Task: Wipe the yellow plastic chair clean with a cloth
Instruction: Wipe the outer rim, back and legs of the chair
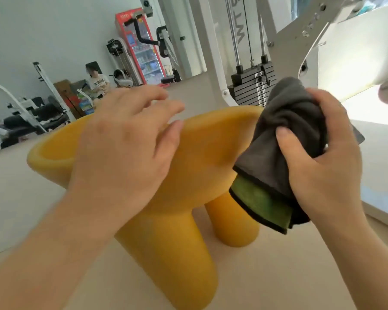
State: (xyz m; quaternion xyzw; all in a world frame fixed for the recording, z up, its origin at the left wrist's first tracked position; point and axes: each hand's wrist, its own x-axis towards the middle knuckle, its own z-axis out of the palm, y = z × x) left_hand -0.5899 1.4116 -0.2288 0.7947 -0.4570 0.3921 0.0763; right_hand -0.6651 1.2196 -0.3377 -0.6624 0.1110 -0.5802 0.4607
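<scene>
The yellow plastic chair [202, 153] stands on the pale floor in the middle of the view, with thick round legs and a curved rim. My left hand [126, 139] hovers in front of the chair's back with fingers spread and relaxed, holding nothing. To the right, my right hand [318, 157] grips a bunched grey cloth [289, 121] with a green underside; the cloth hangs beside the chair's right edge.
A white weight machine [251, 86] with a black weight stack stands just behind the chair. A white panel [356, 52] rises at the right. Far left are gym benches [43, 115], a seated person [98, 86] and a red vending fridge [141, 48].
</scene>
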